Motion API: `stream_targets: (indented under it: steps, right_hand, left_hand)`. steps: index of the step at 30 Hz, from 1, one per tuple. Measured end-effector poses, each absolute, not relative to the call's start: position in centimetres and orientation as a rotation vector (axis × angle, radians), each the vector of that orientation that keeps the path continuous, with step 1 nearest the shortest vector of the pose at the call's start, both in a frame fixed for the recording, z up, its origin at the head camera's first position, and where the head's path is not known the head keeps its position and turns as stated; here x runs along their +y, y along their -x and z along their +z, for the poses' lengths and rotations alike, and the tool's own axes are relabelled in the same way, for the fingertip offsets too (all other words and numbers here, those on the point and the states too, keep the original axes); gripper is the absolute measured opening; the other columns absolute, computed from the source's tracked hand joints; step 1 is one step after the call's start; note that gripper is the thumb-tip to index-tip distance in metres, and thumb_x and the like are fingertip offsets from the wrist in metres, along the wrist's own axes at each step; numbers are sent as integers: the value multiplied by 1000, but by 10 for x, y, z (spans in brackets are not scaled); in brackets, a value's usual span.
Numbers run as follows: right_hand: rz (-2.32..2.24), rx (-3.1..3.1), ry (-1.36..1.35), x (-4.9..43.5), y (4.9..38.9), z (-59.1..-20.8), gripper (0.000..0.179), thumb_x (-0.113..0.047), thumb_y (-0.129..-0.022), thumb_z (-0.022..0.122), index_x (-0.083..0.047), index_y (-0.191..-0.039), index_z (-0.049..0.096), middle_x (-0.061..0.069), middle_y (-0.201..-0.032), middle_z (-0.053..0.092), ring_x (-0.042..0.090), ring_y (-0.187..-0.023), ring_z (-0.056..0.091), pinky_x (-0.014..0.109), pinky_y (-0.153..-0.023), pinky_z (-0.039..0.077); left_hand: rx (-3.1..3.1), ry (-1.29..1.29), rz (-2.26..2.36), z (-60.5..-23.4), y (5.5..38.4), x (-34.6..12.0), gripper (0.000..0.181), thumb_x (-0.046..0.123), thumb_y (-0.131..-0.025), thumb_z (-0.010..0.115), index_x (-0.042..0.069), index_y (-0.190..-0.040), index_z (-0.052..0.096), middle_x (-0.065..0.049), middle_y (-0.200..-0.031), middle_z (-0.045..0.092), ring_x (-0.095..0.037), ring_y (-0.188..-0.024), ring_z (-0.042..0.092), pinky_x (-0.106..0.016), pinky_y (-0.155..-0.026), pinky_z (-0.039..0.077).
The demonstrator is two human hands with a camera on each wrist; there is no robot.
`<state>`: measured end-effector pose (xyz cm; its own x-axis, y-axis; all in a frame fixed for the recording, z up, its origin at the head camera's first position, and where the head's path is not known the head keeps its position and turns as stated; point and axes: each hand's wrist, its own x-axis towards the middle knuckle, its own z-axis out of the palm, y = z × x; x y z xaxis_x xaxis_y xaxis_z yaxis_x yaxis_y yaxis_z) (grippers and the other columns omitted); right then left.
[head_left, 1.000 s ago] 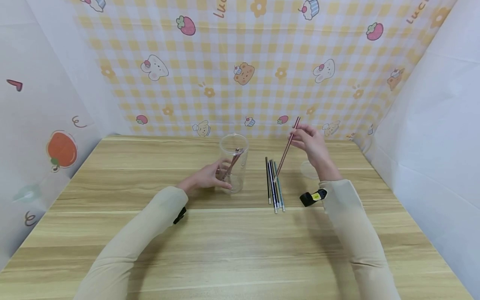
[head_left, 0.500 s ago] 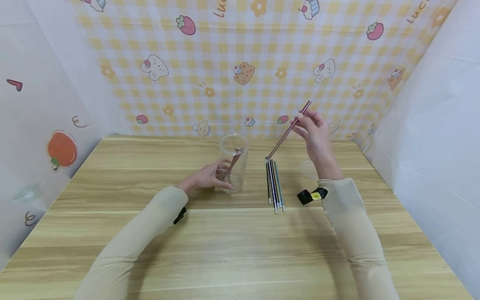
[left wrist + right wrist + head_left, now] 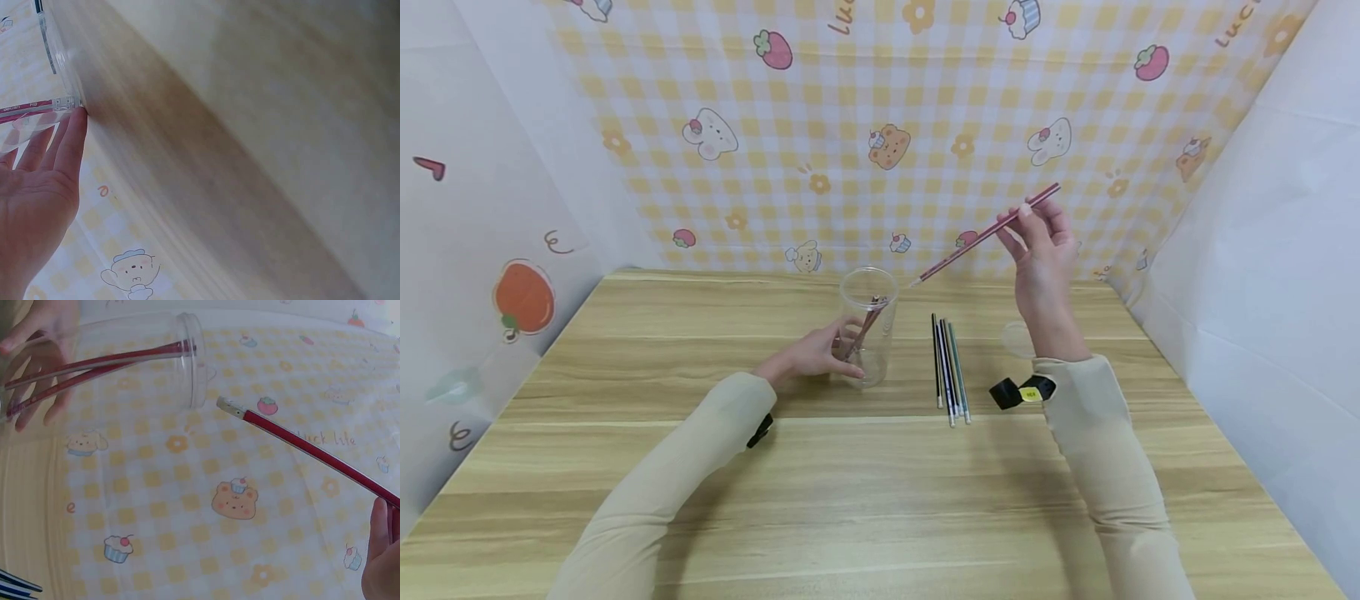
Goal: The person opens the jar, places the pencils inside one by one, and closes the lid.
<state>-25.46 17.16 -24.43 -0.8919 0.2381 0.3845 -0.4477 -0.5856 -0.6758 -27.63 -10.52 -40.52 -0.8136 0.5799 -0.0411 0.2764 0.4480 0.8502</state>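
Observation:
In the head view my left hand [image 3: 811, 353] holds a tall clear plastic cup [image 3: 882, 354] upright on the table, thumb and fingers around its lower part. Two dark red pencils [image 3: 103, 364] lean inside it, as the right wrist view shows. My right hand [image 3: 1045, 262] pinches another red pencil [image 3: 973, 243] near its upper end. This pencil slants in the air, its white eraser end [image 3: 231, 407] low and pointing toward the cup's rim, just apart from it. In the left wrist view my left fingers [image 3: 72, 147] lie along the cup's side.
A bundle of several black, blue and striped pencils [image 3: 951, 371] lies on the wooden table [image 3: 880, 508], right of the cup. A round clear lid [image 3: 1018, 340] lies beneath my right wrist. Behind the table hangs a yellow checked cloth [image 3: 820, 100].
My right hand has lifted the red pencil up off the bundle and tilted it flatter, swinging its eraser end left toward the cup. My left hand and the cup have stayed put.

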Motion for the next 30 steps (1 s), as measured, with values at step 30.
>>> stream_targets:
  steps: [30]
  right_hand:
    - [2322,-1350,-530,123,251,-269,12,6,-83,55,-3,-91,53,12,-87,57,26,-86,57,37,-81,46]
  left_hand:
    - [2363,-773,1308,-404,274,-106,72,21,-70,76,17,-126,31,-19,-126,43,-30,-112,43,-46,-95,31]
